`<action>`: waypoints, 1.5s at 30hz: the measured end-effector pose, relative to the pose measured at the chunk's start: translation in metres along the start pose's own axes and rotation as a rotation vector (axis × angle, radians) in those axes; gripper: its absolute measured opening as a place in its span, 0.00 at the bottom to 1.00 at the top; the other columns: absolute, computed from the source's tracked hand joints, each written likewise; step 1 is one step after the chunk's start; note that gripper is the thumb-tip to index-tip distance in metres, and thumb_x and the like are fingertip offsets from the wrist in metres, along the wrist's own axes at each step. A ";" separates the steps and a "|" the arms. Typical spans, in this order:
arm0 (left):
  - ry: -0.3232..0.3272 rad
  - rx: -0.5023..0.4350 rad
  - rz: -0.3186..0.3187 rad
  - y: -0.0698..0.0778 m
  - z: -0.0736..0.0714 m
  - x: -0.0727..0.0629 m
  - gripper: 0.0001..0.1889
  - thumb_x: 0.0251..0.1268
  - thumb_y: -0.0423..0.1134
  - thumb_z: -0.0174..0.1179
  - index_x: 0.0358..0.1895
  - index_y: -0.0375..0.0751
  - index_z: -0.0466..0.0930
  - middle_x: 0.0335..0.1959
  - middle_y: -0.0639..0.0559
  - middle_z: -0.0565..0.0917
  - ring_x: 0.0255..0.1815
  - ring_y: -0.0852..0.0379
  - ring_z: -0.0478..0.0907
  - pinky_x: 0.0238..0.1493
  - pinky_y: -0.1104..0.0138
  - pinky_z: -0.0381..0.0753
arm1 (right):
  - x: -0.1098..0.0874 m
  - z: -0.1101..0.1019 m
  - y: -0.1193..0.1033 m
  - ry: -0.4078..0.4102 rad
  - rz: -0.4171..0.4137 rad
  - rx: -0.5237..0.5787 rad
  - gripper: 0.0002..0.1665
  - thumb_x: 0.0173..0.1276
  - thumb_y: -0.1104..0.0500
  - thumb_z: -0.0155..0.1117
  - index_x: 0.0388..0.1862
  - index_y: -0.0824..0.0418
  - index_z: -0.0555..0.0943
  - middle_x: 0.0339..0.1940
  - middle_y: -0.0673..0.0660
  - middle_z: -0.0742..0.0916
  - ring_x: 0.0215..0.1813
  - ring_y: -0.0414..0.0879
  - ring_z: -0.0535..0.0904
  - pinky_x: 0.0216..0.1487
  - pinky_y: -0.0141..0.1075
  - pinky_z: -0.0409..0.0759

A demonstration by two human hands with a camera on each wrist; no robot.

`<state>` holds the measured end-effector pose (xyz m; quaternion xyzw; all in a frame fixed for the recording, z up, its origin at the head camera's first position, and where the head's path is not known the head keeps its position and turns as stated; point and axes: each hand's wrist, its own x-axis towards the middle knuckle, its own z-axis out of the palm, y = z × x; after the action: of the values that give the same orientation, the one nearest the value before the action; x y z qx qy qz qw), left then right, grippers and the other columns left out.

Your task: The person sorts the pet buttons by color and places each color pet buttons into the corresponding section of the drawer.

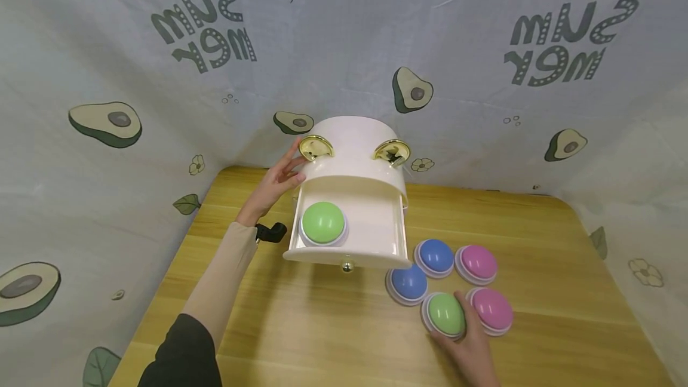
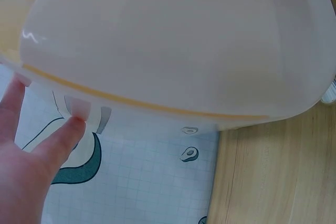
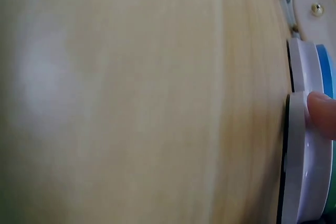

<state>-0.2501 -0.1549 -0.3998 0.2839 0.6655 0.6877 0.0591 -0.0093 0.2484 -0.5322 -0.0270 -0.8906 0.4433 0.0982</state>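
Observation:
A white drawer box [image 1: 355,160] with two gold ear-like parts stands at the back of the table. Its drawer [image 1: 376,229] is pulled out toward me, and a green push button [image 1: 323,223] with a white base sits in the drawer's left part. My left hand [image 1: 274,187] rests its fingers against the box's left side; the left wrist view shows fingertips [image 2: 79,121] touching the wall. At the front right, my right hand [image 1: 469,345] grips a second green button [image 1: 446,314] by its rim, thumb on one side and fingers on the other. Its base [image 3: 299,166] is close to the tabletop.
Around the gripped button, two blue buttons [image 1: 436,255] and two pink buttons [image 1: 479,263] lie on the wooden table [image 1: 301,333]. A gold knob [image 1: 347,267] juts from the drawer front. Behind the table hangs a pale cloth [image 1: 333,34] printed with avocados.

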 end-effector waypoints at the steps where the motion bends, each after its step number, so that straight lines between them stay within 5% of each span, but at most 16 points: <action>1: 0.001 0.000 -0.001 0.000 0.000 0.000 0.40 0.71 0.22 0.46 0.78 0.51 0.38 0.74 0.42 0.54 0.71 0.47 0.57 0.61 0.60 0.70 | 0.000 0.000 0.000 0.000 0.000 -0.004 0.58 0.43 0.65 0.80 0.71 0.71 0.59 0.65 0.74 0.67 0.66 0.56 0.61 0.58 0.13 0.47; 8: -0.004 -0.002 -0.002 0.000 -0.001 -0.001 0.40 0.72 0.25 0.48 0.78 0.57 0.39 0.73 0.41 0.57 0.71 0.48 0.59 0.61 0.59 0.70 | 0.003 -0.006 -0.007 -0.027 0.135 0.011 0.56 0.44 0.62 0.80 0.71 0.69 0.61 0.67 0.72 0.69 0.65 0.65 0.62 0.59 0.17 0.52; 11: -0.009 0.002 0.010 -0.001 -0.001 0.000 0.40 0.72 0.27 0.49 0.78 0.55 0.39 0.73 0.41 0.58 0.70 0.48 0.59 0.61 0.58 0.69 | 0.003 -0.011 -0.013 -0.054 0.208 0.026 0.56 0.46 0.60 0.80 0.72 0.68 0.61 0.68 0.71 0.67 0.68 0.64 0.60 0.68 0.36 0.56; 14: -0.009 0.005 0.017 0.000 -0.001 0.000 0.39 0.71 0.26 0.49 0.78 0.51 0.38 0.73 0.41 0.57 0.71 0.48 0.59 0.61 0.58 0.70 | 0.003 -0.017 -0.020 -0.076 0.259 0.048 0.56 0.48 0.58 0.79 0.73 0.65 0.60 0.69 0.71 0.66 0.68 0.66 0.59 0.64 0.58 0.56; 17: -0.007 -0.003 0.014 0.000 -0.001 0.001 0.39 0.71 0.25 0.48 0.78 0.49 0.38 0.73 0.41 0.56 0.71 0.48 0.58 0.60 0.61 0.70 | 0.003 -0.025 -0.028 -0.072 0.262 0.066 0.55 0.50 0.58 0.78 0.74 0.61 0.59 0.69 0.71 0.65 0.67 0.67 0.59 0.60 0.64 0.57; 21: -0.005 -0.017 0.011 -0.001 -0.001 0.001 0.39 0.71 0.23 0.46 0.78 0.48 0.38 0.73 0.38 0.57 0.71 0.47 0.58 0.60 0.63 0.70 | 0.007 -0.035 -0.039 -0.029 0.191 0.084 0.51 0.53 0.62 0.75 0.74 0.59 0.60 0.67 0.61 0.69 0.63 0.49 0.65 0.62 0.43 0.63; 24: -0.003 -0.020 0.007 -0.001 -0.002 0.000 0.39 0.71 0.22 0.46 0.78 0.49 0.38 0.72 0.38 0.58 0.71 0.46 0.58 0.59 0.63 0.71 | 0.012 -0.042 -0.049 0.002 0.132 0.107 0.51 0.54 0.67 0.73 0.75 0.57 0.60 0.62 0.48 0.69 0.56 0.33 0.66 0.53 0.23 0.64; 26: -0.004 -0.020 0.006 -0.001 -0.002 0.000 0.39 0.71 0.23 0.46 0.78 0.49 0.38 0.72 0.38 0.58 0.71 0.46 0.58 0.59 0.63 0.71 | 0.016 -0.047 -0.055 0.011 0.096 0.134 0.51 0.55 0.69 0.72 0.75 0.55 0.60 0.61 0.43 0.68 0.55 0.28 0.65 0.50 0.18 0.65; 36: -0.011 -0.013 0.007 -0.001 -0.003 -0.001 0.40 0.71 0.34 0.54 0.78 0.52 0.40 0.73 0.40 0.57 0.71 0.47 0.58 0.61 0.60 0.70 | 0.048 -0.069 -0.094 -0.042 -0.100 0.349 0.53 0.52 0.79 0.67 0.75 0.60 0.59 0.70 0.52 0.69 0.66 0.39 0.63 0.57 0.22 0.65; 45: -0.011 -0.022 -0.004 0.000 -0.002 -0.001 0.40 0.71 0.28 0.50 0.78 0.55 0.40 0.73 0.40 0.58 0.71 0.48 0.58 0.61 0.61 0.70 | 0.078 -0.072 -0.135 -0.061 -0.261 0.421 0.53 0.47 0.84 0.67 0.73 0.67 0.60 0.70 0.60 0.69 0.71 0.43 0.60 0.65 0.25 0.59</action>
<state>-0.2503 -0.1568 -0.4004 0.2858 0.6581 0.6933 0.0672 -0.0659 0.2342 -0.3711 0.1228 -0.7772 0.6031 0.1312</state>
